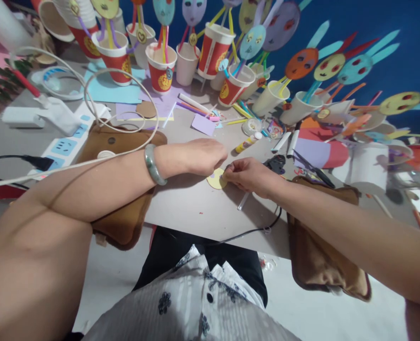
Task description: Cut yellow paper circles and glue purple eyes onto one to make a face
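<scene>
A pale yellow paper disc [215, 182] lies on the table in front of me, a small mark near its right edge. My right hand [248, 175] is closed in a pinch over that edge; what sits between the fingertips is too small to make out. Above the disc's upper left side, my left hand [204, 156] is curled with its fingers turned down, and its fingertips are mostly hidden. A jade-like bangle [155, 165] circles the left wrist. Just beyond both hands lies a yellow glue stick [248, 142]. A clear stick [243, 201] lies below my right hand.
Paper cups [160, 66] holding paper-face figures line the back. A black glue-gun-like tool [275, 164] lies right, its cord [245, 233] along the front edge. Brown pads [124, 218] lie under both forearms. A power strip [67, 142] and a looping white cable [85, 90] are left.
</scene>
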The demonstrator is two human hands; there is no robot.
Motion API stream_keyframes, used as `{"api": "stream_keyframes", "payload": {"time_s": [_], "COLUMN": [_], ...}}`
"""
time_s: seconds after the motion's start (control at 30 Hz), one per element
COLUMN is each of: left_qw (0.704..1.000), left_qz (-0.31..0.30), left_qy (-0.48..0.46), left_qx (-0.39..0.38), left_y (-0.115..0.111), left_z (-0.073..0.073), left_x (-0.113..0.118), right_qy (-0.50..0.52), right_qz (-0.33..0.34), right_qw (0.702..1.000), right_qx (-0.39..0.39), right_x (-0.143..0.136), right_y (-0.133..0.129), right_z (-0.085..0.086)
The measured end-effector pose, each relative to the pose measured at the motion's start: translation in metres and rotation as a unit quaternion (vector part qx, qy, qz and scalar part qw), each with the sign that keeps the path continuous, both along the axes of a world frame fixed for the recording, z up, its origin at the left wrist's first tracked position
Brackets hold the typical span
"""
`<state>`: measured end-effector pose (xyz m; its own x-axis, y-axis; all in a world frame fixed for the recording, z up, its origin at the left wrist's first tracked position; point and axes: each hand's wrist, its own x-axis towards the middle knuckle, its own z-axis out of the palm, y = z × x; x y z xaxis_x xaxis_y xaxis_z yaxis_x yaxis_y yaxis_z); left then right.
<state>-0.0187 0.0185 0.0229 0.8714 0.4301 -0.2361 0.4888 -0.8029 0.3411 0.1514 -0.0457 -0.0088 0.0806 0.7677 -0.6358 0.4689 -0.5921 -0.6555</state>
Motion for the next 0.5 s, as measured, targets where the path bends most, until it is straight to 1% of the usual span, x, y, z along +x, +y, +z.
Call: {"api": "stream_keyframes", "payload": {"time_s": [0.13, 0.23, 0.4, 0.5], "left_qw": [0.997, 0.994, 0.992, 0.991], "left_qz": [-0.056, -0.096, -0.113, -0.123], "left_qy": [-0.04, -0.038, -0.045, -0.039], "left_qx": [0.019, 0.025, 0.02, 0.021], "left_y": [0.0002, 0.0002, 0.0012, 0.0021], "left_z": [-0.0043, -0.0054, -0.0057, -0.0047], "left_x": [0.0004, 0.0015, 0.0008, -0.0013], "right_qy": [-0.005, -0.005, -0.006, -0.026], "right_qz": [-0.002, -0.008, -0.004, 0.029], "right_qw": [1.0, 1.0, 1.0, 0.998], "right_qx": [0.007, 0.013, 0.028, 0.041], "right_x": [-0.0007, -0.0013, 0.0009, 0.0047], "right_y": [-0.001, -0.0029, -0.0047, -0.0059], "right_z": [0.0025, 0.0037, 0.0007, -0.0041]}}
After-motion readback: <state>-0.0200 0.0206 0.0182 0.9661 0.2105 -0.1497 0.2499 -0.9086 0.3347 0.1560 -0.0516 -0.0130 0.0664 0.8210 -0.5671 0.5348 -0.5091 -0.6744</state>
